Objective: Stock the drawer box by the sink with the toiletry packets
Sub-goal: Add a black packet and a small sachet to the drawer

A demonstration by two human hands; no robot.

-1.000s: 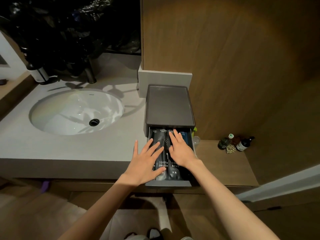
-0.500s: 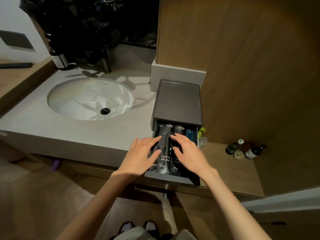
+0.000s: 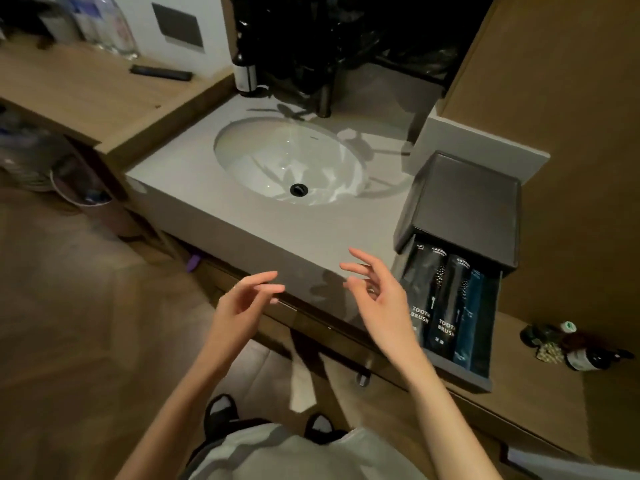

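Dark drawer box [image 3: 464, 206], drawer open, dark toiletry packets [image 3: 446, 306] side by side inside.

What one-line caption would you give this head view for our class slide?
Both hands, left and right, hover empty beside the open drawer box holding toothbrush packets by the sink.

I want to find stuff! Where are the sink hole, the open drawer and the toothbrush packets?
sink drain [image 3: 299, 189], head view, on the black plug.
drawer [image 3: 460, 369], head view, on its front wall.
toothbrush packets [image 3: 446, 317], head view, on the second packet's face.
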